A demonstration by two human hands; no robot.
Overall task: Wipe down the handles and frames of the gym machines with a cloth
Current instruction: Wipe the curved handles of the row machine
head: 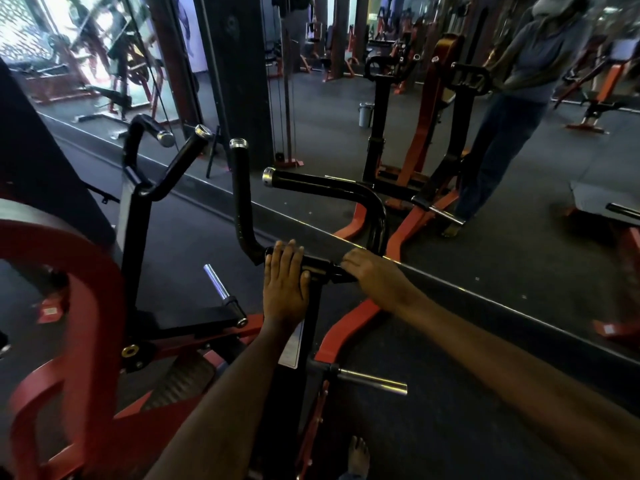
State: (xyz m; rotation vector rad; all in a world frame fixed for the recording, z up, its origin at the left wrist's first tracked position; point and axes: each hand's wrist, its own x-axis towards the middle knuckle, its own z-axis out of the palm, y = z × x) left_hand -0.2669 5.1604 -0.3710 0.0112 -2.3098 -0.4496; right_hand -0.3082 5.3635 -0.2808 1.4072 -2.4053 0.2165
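Head camera looks down at our two bare arms reaching to a black handle bar point(317, 265) on a red and black gym machine point(79, 306). Our left hand point(284, 278) lies flat on the bar, fingers straight and close together, holding nothing. Our right hand point(372, 271) curls over the bar just beside it — whether a cloth is under it, we cannot tell. Two black handles point(242, 202) with silver caps stick up behind the bar. A big wall mirror point(502, 188) stands just past the machine, and a silver peg point(372, 382) pokes out low down.
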